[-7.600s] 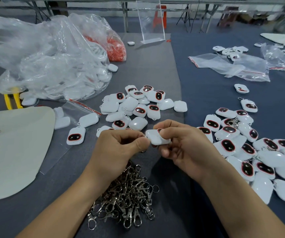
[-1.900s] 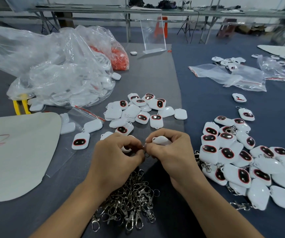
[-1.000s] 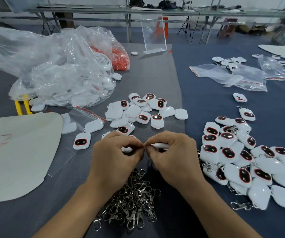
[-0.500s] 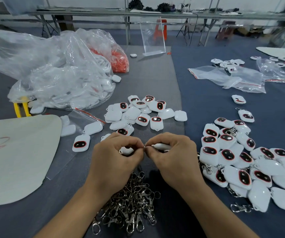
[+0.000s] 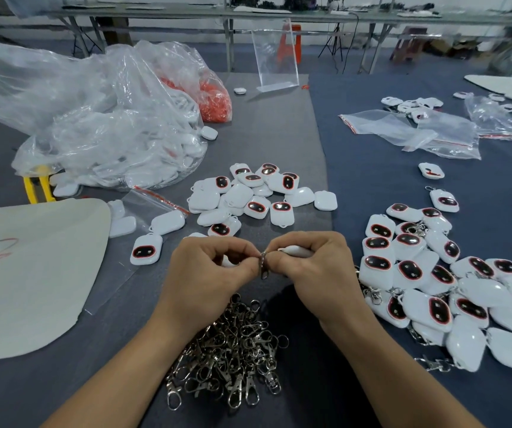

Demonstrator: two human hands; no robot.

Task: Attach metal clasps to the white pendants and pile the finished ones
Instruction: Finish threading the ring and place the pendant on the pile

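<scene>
My left hand [image 5: 211, 270] pinches a metal clasp [image 5: 264, 265] at its ring, and the clasp hangs between both hands. My right hand [image 5: 313, 267] holds a white pendant [image 5: 296, 251], mostly hidden by the fingers, right against the clasp's ring. Just below my wrists lies a heap of loose metal clasps [image 5: 233, 350]. Beyond my hands sits a cluster of white pendants without clasps [image 5: 248, 196]. To the right spreads the pile of pendants with clasps attached [image 5: 449, 282].
A big clear plastic bag [image 5: 94, 125] of white pendants and red parts fills the far left. A beige sheet [image 5: 32, 267] lies at the left. Zip bags [image 5: 418, 134] and more pendants lie far right. A clear acrylic stand [image 5: 276, 57] stands at the back.
My hands have stayed together in the same spot. The clasp now hangs visibly between the fingertips, where before it was hidden.
</scene>
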